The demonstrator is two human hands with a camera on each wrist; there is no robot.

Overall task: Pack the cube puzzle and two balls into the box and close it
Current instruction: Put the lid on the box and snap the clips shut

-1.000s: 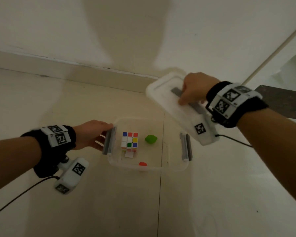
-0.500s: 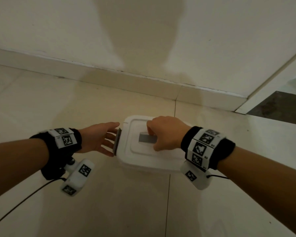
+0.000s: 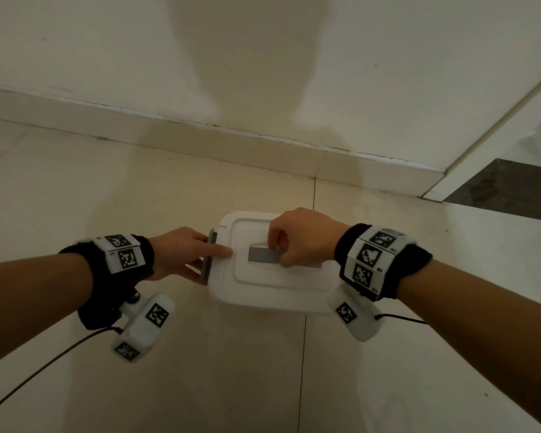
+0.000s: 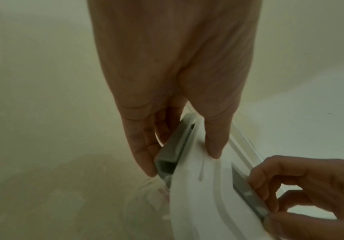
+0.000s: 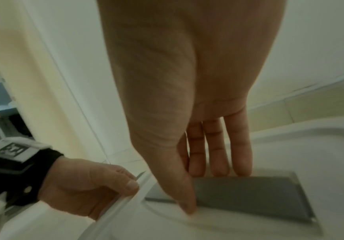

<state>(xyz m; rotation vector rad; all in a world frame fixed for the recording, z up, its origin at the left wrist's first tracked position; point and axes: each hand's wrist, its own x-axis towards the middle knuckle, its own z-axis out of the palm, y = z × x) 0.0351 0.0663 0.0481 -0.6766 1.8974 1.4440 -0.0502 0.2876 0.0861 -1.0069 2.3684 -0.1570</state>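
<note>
The white lid (image 3: 272, 285) lies on top of the box and hides the cube puzzle and both balls. My right hand (image 3: 280, 253) pinches the lid's grey handle (image 3: 260, 256) between thumb and fingers; the right wrist view shows the thumb on the near side of the handle (image 5: 259, 194). My left hand (image 3: 214, 264) is at the box's left end. Its thumb presses on the lid edge and its fingers lie against the outside of the grey left latch (image 4: 173, 146), which stands out from the lid (image 4: 203, 203). The right latch is hidden behind my right wrist.
The box stands on a pale tiled floor (image 3: 200, 385) near a wall with a skirting board (image 3: 200, 135). A doorway with a dark floor (image 3: 506, 189) opens at the right. Camera cables (image 3: 44, 367) trail from both wrists.
My right hand brought the lid down from the upper right onto the open box, covering the cube and balls. My left thumb moved onto the lid edge beside the latch.
</note>
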